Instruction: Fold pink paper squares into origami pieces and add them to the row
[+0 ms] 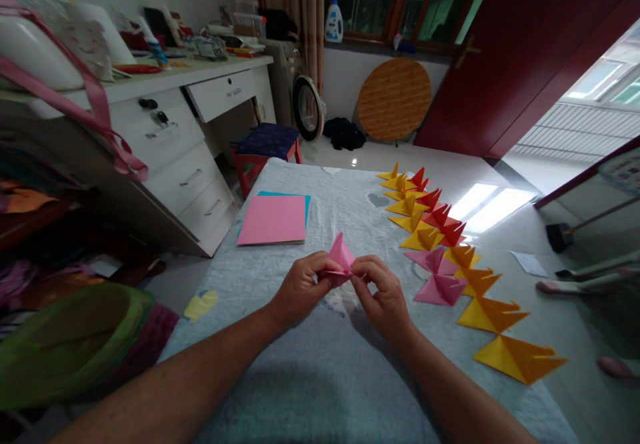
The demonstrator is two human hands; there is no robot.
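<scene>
Found pink folded paper (341, 255) just right of the paper stack (274, 221) and toward its near side, long point directed away from the grip, about equally close to both hands. Noted left hand (301, 287) pinching the stack-side edge, right hand (383, 292) pinching the edge farther from the stack, finger and thumb closed on paper in each. Recorded rows of yellow, red and pink folded shapes (441, 289) well right of the stack, set out on the pale cloth (300, 391)
</scene>
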